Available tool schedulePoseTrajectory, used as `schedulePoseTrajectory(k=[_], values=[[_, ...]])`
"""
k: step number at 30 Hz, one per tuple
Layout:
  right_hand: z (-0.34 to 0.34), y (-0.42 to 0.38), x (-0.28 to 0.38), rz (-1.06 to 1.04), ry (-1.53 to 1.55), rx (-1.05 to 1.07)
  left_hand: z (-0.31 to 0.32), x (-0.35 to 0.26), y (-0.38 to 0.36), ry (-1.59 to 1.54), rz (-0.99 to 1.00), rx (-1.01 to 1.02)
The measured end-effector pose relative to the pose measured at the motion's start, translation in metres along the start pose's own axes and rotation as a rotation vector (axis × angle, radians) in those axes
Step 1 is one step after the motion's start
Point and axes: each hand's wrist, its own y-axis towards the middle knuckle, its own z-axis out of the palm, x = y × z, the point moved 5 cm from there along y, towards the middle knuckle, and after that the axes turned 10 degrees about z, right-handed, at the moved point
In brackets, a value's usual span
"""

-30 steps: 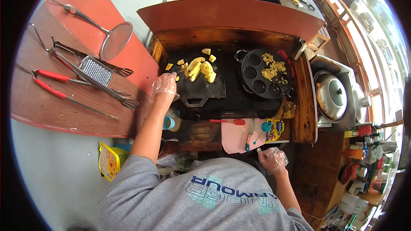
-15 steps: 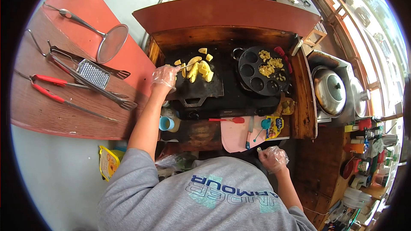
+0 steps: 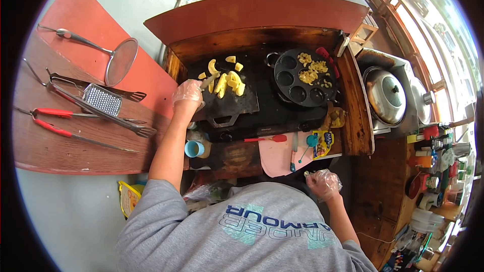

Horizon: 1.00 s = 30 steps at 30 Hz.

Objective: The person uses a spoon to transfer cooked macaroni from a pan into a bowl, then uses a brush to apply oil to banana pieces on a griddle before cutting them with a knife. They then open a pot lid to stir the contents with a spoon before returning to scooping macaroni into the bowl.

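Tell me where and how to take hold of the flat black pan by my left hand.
Grip the pan by its loop handle, probably best from your side: the handle juts from the near edge, and the yellow pieces lie farther back. Heat can't be judged.

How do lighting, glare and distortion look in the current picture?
Head view: fisheye curvature bows the red panel and leaves black corners; head view: daylight at upper right is washed out; head view: the domed metal lid shines, while the griddle looks far darker.
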Motion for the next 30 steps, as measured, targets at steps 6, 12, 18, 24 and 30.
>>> schedulePoseTrajectory(k=[6, 12, 18, 24, 30], values=[[-0.002, 0.003, 0.000, -0.037, 0.007, -0.053, 0.031, 0.045, 0.033, 0.013, -0.015, -0.072], [-0.003, 0.002, -0.001, -0.007, 0.000, -0.020, 0.036, 0.061, 0.044, -0.010, 0.027, -0.031], [0.001, 0.004, 0.003, -0.030, 0.005, -0.026, 0.061, 0.080, 0.053, -0.057, -0.025, 0.017], [-0.001, 0.006, 0.001, -0.012, 0.002, -0.022, 0.070, 0.085, 0.051, -0.154, -0.029, 0.091], [0.004, 0.005, -0.007, 0.022, -0.006, 0.013, 0.057, 0.092, 0.044, -0.107, -0.026, 0.059]])
